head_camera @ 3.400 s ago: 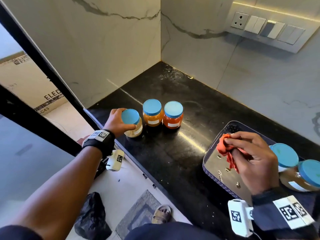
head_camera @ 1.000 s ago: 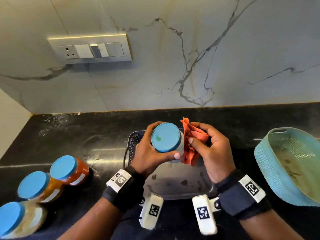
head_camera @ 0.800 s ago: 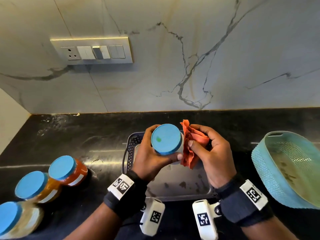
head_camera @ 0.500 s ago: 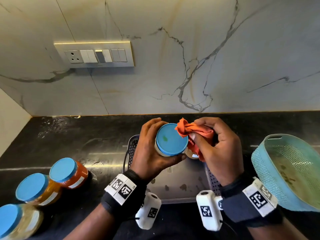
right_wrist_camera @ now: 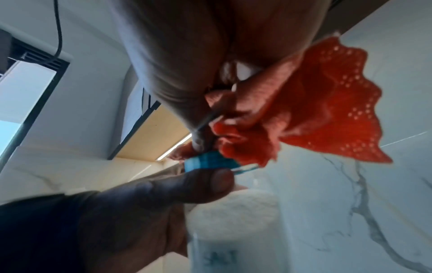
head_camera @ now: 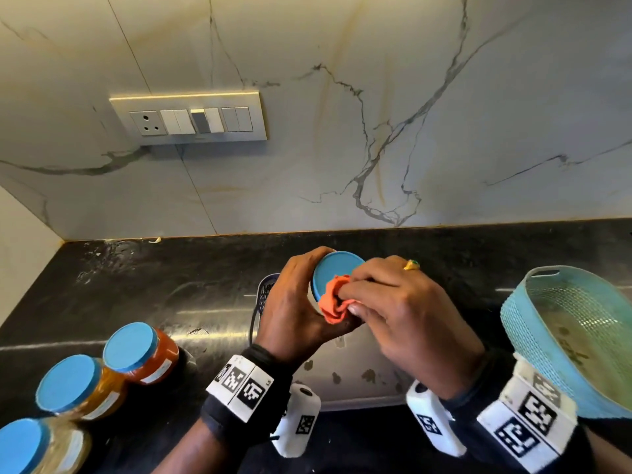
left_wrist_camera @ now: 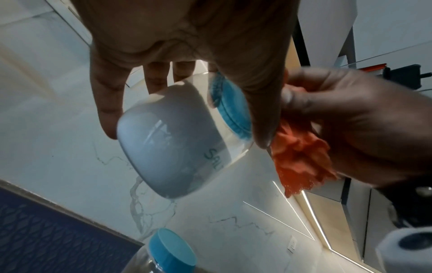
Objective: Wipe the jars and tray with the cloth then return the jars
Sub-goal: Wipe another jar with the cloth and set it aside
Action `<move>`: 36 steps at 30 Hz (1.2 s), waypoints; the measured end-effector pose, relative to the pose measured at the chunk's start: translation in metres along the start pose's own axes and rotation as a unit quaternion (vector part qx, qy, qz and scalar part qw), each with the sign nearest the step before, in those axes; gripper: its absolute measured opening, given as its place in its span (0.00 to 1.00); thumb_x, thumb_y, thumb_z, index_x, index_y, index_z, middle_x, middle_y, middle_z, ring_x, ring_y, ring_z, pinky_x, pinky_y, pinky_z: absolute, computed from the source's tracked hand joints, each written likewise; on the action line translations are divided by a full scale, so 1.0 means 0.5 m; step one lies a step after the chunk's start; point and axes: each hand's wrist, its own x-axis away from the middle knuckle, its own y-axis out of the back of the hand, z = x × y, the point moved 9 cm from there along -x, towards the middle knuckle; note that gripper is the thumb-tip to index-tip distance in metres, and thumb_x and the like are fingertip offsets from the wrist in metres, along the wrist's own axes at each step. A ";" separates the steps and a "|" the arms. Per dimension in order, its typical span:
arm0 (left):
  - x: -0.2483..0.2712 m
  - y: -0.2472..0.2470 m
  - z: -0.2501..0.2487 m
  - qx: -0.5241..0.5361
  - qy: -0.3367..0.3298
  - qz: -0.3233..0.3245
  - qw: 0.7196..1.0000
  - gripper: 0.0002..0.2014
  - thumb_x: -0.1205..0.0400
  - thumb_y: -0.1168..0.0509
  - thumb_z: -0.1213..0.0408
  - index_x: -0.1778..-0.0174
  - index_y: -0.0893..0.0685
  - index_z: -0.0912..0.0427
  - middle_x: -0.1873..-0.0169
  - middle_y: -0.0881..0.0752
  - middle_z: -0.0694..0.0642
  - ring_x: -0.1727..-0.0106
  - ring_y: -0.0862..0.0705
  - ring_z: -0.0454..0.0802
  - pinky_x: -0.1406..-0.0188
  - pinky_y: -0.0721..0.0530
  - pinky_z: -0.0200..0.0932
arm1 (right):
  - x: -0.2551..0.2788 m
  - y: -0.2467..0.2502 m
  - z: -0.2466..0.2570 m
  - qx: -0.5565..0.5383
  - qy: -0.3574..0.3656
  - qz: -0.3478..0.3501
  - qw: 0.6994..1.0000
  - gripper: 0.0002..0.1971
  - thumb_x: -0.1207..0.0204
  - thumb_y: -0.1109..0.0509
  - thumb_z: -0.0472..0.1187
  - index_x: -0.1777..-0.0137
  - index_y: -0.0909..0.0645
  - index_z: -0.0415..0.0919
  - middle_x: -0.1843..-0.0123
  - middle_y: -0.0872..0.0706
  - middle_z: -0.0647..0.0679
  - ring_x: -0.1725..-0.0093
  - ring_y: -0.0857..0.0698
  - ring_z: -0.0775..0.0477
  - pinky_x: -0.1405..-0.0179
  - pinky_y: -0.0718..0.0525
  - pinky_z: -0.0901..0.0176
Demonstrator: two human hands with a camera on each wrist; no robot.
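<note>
Wiping blue-lidded glass salt jar (head_camera: 337,268) in my left hand (head_camera: 294,316); right-hand fingers (head_camera: 362,295) pinch orange cloth (head_camera: 333,302) on its lid. Three jars (head_camera: 140,350) at eight o'clock on tabletop (head_camera: 171,285); tray (head_camera: 352,374) spotted, returns pending.

Three jars (head_camera: 140,350) stand left of the tray (head_camera: 355,378), the basket (head_camera: 533,336) to its right.

We see a blue lid (head_camera: 337,268) on the jar (left_wrist_camera: 173,147) of white contents, its label lettered in dark teal. The cloth (head_camera: 333,304) is orange-red, with small punched holes along its edge. Three more jars (head_camera: 143,350) carry blue lids over red, amber and pale beige contents. The basket (head_camera: 547,336) is light blue mesh. The counter (head_camera: 154,285) is black, the wall (head_camera: 342,131) white marble with grey veins. The tray (head_camera: 359,378) shines silver inside a dark blue rim.
</note>
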 end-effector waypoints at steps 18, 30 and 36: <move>-0.001 -0.002 -0.004 -0.042 -0.031 0.027 0.998 0.41 0.36 0.18 0.40 0.27 0.25 0.42 0.40 0.24 0.28 0.36 0.20 0.38 0.37 0.23 0.28 | -0.006 -0.011 -0.099 -0.031 -0.090 0.020 0.995 0.13 0.30 0.19 0.31 0.47 0.09 0.44 0.51 0.13 0.51 0.53 0.15 0.49 0.52 0.15 0.56; -0.006 0.028 -0.006 -0.058 -0.033 0.004 0.998 0.43 0.34 0.23 0.34 0.27 0.20 0.55 0.37 0.18 0.42 0.37 0.17 0.42 0.38 0.19 0.34 | 0.007 -0.006 -0.035 -0.060 -0.044 0.041 0.996 0.11 0.28 0.21 0.33 0.48 0.10 0.46 0.50 0.15 0.52 0.53 0.17 0.49 0.53 0.17 0.50; -0.007 0.002 -0.034 -0.036 -0.041 0.021 0.998 0.42 0.36 0.19 0.39 0.25 0.22 0.48 0.37 0.22 0.31 0.35 0.18 0.40 0.36 0.18 0.37 | -0.043 0.007 -0.090 -0.051 -0.131 -0.035 0.989 0.12 0.27 0.21 0.35 0.45 0.08 0.45 0.51 0.12 0.50 0.52 0.14 0.48 0.51 0.13 0.52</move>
